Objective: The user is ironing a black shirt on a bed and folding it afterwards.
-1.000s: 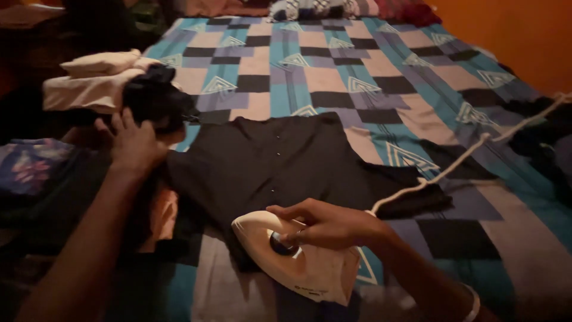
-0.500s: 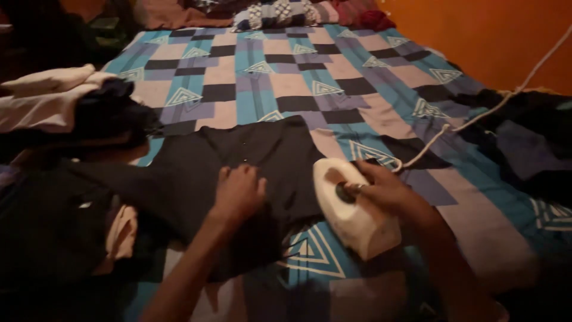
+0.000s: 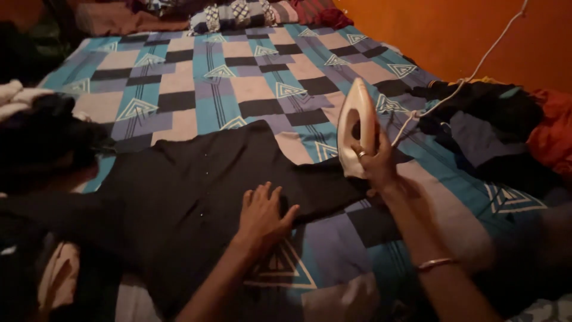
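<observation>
Iron (image 3: 356, 126) lifted off the dark shirt (image 3: 196, 191) and stood up on its heel at centre right of the frame, pale soleplate turned to the left, where a second ago lying flat low in the frame. Right hand (image 3: 375, 164) gone up with it, gripping from behind. Left hand (image 3: 261, 213) brought over from the clothes pile at upper left, now pressed flat, fingers spread, on the shirt's lower edge. Cord (image 3: 459, 86) now slanting to the upper right corner.
</observation>
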